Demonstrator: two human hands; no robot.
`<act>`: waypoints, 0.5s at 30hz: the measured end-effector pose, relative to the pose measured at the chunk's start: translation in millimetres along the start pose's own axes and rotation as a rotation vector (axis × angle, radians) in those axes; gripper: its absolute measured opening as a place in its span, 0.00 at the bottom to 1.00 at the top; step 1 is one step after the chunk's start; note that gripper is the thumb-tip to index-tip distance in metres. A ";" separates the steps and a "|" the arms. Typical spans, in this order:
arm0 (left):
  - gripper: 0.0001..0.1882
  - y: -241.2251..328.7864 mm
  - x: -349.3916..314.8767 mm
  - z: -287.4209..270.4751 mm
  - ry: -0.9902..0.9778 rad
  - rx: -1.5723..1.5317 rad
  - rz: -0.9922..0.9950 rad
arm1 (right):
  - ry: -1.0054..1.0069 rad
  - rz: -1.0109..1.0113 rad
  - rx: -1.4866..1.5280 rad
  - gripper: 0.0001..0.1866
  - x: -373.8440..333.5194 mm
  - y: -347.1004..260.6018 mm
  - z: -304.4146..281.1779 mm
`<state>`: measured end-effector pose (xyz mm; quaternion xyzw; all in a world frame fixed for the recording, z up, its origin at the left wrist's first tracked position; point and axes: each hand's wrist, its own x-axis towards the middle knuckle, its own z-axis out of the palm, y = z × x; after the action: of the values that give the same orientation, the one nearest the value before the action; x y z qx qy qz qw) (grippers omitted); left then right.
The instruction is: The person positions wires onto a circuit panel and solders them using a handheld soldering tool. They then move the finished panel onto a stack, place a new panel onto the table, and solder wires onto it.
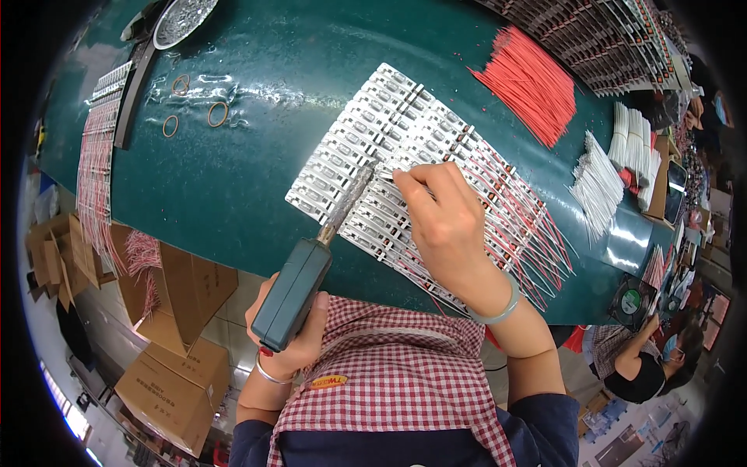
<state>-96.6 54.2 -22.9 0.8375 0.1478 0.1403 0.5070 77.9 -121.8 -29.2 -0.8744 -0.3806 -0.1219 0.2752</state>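
Observation:
My left hand (313,331) is wrapped round a dark green hand tool (292,292) with a foil-wrapped barrel. The barrel points up and to the right, over a panel of white plastic parts (334,159) set in rows on the table. My right hand (451,226) is above the same panel, close to the barrel's tip. Its thumb and index finger are pinched together; what lies between them is too small to make out. Red and white wires (537,249) run from the panel's right part toward me.
On the green table (233,171) lie a bundle of red wires (533,86), white wires (597,187) and several rubber bands (218,114). A metal dish (183,22) is at the far left, above another wired panel (101,148). Cardboard boxes (175,389) stand below left. A co-worker (646,358) sits at right.

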 end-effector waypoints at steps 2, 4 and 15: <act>0.14 1.3 1.7 0.2 -0.004 0.001 -0.005 | 0.002 -0.005 0.003 0.15 0.1 0.7 0.4; 0.14 1.8 3.6 1.6 -0.010 0.001 -0.008 | 0.004 -0.009 0.004 0.15 -0.1 1.4 0.5; 0.12 3.7 6.4 3.6 -0.045 0.025 -0.022 | 0.003 -0.015 -0.003 0.17 0.1 1.3 2.3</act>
<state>-89.0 52.2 -20.7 0.8449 0.1475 0.1141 0.5014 79.0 -121.2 -31.6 -0.8717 -0.3865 -0.1257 0.2738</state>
